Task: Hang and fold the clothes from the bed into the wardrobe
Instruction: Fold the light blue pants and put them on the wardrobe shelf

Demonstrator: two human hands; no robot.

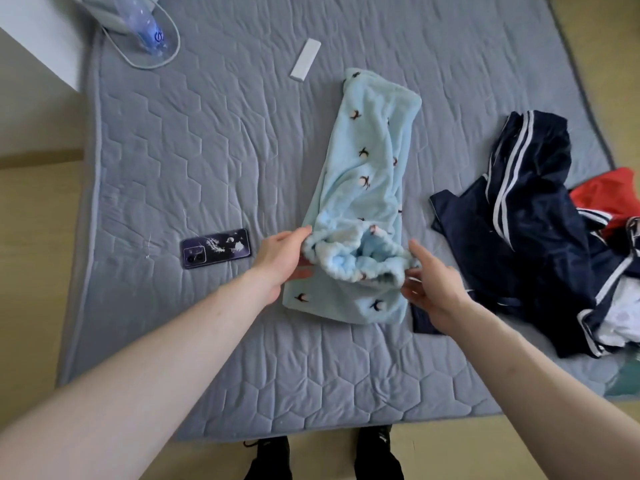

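A light blue fleece garment (367,174) with small dark prints lies lengthwise on the grey quilted bed (207,150), its near end doubled back over itself. My left hand (282,261) grips the left side of the ruffled elastic edge, thumb on top. My right hand (429,285) holds the right side of that same edge, its fingers blurred. To the right sits a heap of dark navy clothes with white stripes (533,230), with a red piece (609,195) and white fabric (620,313) mixed in. The wardrobe is out of view.
A purple phone (215,248) lies left of my left hand. Farther back rest a white rectangular bar (305,59) and a clear water bottle (145,22) within a white cable loop. Wooden floor borders the bed; my black shoes (270,459) stand at its near edge.
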